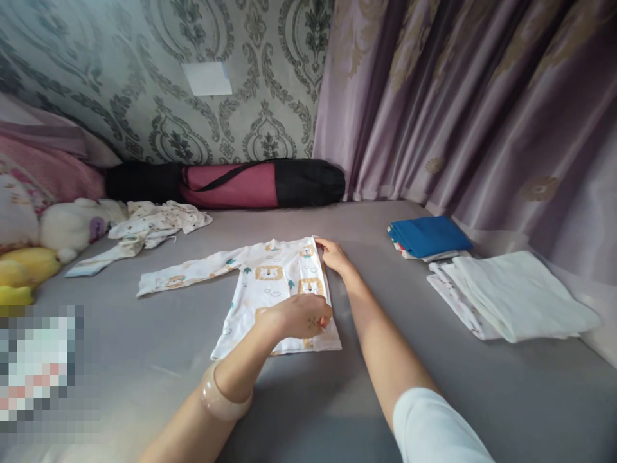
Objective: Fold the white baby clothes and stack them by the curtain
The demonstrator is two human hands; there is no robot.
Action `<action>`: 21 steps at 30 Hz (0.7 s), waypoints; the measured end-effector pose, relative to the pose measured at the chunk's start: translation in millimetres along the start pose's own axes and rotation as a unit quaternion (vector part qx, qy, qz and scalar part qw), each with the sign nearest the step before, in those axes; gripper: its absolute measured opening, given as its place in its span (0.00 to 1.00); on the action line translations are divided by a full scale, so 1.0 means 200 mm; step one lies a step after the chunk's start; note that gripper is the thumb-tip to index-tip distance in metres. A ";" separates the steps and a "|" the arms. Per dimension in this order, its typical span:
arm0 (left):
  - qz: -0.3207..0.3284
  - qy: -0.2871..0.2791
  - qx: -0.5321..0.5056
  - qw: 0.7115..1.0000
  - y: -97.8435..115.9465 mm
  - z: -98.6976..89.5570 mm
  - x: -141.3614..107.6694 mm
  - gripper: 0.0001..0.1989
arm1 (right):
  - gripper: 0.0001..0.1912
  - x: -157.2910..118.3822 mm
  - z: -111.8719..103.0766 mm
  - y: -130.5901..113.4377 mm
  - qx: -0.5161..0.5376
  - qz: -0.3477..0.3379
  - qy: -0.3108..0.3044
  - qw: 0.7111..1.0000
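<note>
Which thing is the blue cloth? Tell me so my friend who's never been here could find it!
Look at the big purple curtain on the right, then down to the grey bed at its foot. Two folded piles lie there, and the blue cloth is on top of the one farther back. It is plain blue, while the nearer pile has a white cloth on top.

The left hand (304,315) is curling over the near right part of the shirt (255,302); the right hand (333,254) is touching its far right corner.
</note>
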State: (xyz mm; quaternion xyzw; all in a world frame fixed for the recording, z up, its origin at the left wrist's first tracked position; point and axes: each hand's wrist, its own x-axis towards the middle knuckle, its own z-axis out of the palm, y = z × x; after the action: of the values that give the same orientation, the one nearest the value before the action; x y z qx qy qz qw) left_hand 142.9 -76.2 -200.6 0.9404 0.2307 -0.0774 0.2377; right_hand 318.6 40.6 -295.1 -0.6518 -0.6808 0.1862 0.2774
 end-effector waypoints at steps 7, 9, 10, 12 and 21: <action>0.017 0.006 -0.017 1.000 -0.01 -0.04 -0.04 0.08 | 0.25 -0.04 -0.06 -0.06 -0.016 0.019 0.042 0.999; 0.008 0.042 -0.035 0.998 -0.04 -0.08 -0.07 0.09 | 0.24 -0.07 -0.08 -0.15 -0.063 -0.009 0.085 0.994; -0.010 0.073 -0.038 0.997 -0.06 -0.11 -0.09 0.09 | 0.25 -0.09 -0.08 -0.20 -0.087 -0.032 0.094 0.991; -0.062 0.143 -0.030 0.987 -0.12 -0.16 -0.13 0.11 | 0.27 -0.13 -0.05 -0.29 -0.125 -0.081 0.071 0.986; -0.248 0.265 -0.074 0.929 -0.36 -0.12 -0.40 0.12 | 0.36 -0.21 0.14 -0.32 -0.202 0.001 -0.092 0.975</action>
State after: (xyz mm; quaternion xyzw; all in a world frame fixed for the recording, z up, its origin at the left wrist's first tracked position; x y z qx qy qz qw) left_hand 38.5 -40.0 -189.9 0.8190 0.5165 0.1352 0.2101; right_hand 250.2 -2.3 -282.9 -0.6750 -0.7264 0.1043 0.0765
